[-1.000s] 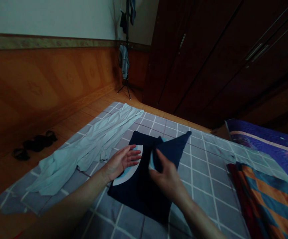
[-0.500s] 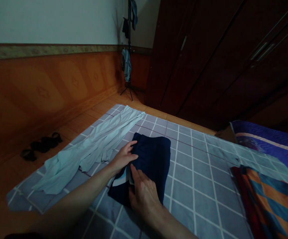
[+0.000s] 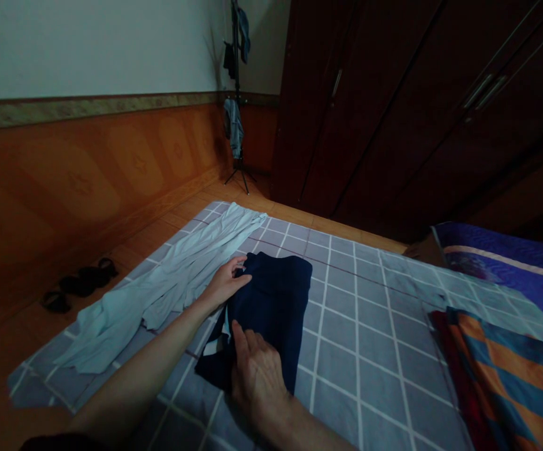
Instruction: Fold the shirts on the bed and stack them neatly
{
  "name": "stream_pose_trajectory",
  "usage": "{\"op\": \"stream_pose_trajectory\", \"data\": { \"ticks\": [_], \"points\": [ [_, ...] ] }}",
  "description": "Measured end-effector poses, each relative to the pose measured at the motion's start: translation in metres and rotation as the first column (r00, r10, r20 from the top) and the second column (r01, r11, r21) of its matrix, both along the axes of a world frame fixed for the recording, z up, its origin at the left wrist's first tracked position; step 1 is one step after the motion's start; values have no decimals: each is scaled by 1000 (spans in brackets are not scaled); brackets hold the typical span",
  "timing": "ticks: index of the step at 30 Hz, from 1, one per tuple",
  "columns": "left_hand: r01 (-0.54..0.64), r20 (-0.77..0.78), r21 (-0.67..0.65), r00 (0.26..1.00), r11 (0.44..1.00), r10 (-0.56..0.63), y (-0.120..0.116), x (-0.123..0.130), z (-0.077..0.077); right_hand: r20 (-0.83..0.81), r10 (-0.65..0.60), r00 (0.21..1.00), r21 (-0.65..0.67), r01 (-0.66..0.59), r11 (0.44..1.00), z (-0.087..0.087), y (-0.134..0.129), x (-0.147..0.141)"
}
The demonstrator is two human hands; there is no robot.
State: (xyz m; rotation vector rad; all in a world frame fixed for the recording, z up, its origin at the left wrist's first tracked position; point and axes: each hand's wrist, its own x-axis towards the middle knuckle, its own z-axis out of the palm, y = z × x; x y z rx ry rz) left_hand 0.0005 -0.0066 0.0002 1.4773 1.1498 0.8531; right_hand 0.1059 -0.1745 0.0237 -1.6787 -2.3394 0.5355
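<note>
A navy blue folded garment lies in front of me, with a white and light blue patch showing near its lower left edge; its exact kind I cannot tell. My left hand is at its upper left edge, thumb on top and fingers curled at the side. My right hand grips the same edge lower down, its index finger lying along the fold and its thumb mostly hidden. Left of the garment, a pale, crumpled length of clothing stretches across the bed.
The grey checked bed cover spreads beneath everything. Orange and blue striped cloth lies at right, with purple bedding behind it. Dark objects rest on the floor at left. A coat stand and dark wardrobe stand beyond.
The garment's upper layer has been drawn left over more of the white and light blue patch. Both hands keep to that edge. The view has shifted slightly.
</note>
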Motion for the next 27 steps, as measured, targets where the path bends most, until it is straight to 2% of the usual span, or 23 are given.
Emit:
{"op": "stream_pose_trajectory", "data": {
  "ticks": [5,11,14,18,27],
  "points": [
    [-5,-82,16,997,1000,6,21,13,-3,31,-43,999,77,41,996,-3,-1,1],
    [20,-54,-4,998,1000,-20,20,11,1,-26,-120,992,107,122,987,-8,3,7],
    [53,-31,-17,998,998,-54,20,7,5,-82,-54,995,123,64,990,-10,0,6],
    [88,-20,-17,996,996,-88,22,4,6,-113,43,993,209,-19,978,-14,-6,1],
    [119,-68,97,991,988,-113,22,7,-1,26,123,992,185,-126,975,-10,-9,-5]
  ]
}}
